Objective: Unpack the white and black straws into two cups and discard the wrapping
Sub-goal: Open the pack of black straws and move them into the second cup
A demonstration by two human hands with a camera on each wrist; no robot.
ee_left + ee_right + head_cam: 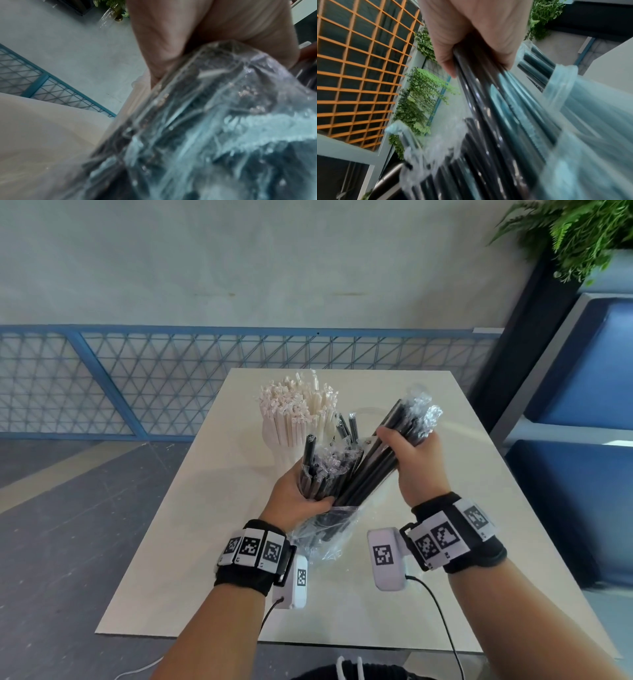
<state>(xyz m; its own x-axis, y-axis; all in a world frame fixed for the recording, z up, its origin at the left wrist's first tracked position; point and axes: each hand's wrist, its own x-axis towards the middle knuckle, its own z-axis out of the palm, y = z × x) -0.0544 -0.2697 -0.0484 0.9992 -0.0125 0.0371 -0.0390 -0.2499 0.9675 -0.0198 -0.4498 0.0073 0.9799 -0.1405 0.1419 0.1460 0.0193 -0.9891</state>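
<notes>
Above the tabletop [445, 529], both hands work one clear bag [325, 529] of black straws [359, 474]. The left hand [294, 501] wraps its fingers round the bag's middle, a closed grip that pins the plastic and the straws remaining inside, probably so the wrapper stays back while the contents come out. The right hand [414, 460] has its grip closed round a thick bunch of black straws, angled up and to the right away from the bag's mouth; taking a fistful at once looks quicker than picking singles, and the slant keeps the bunch clear of the other straws. Loose film clings round the top of that bunch, so these may be individually sleeved, though blur in the wrist views leaves that unsure.

Behind the hands, the white straws [294, 412] already stand upright in a white cup [274, 440] at the far left of the tabletop. A few black straws [347, 424] poke up just right of them, seemingly in a second, clear cup whose body is hidden. By my reading the white half is done and the black half is midway, with the bag not yet discarded.
</notes>
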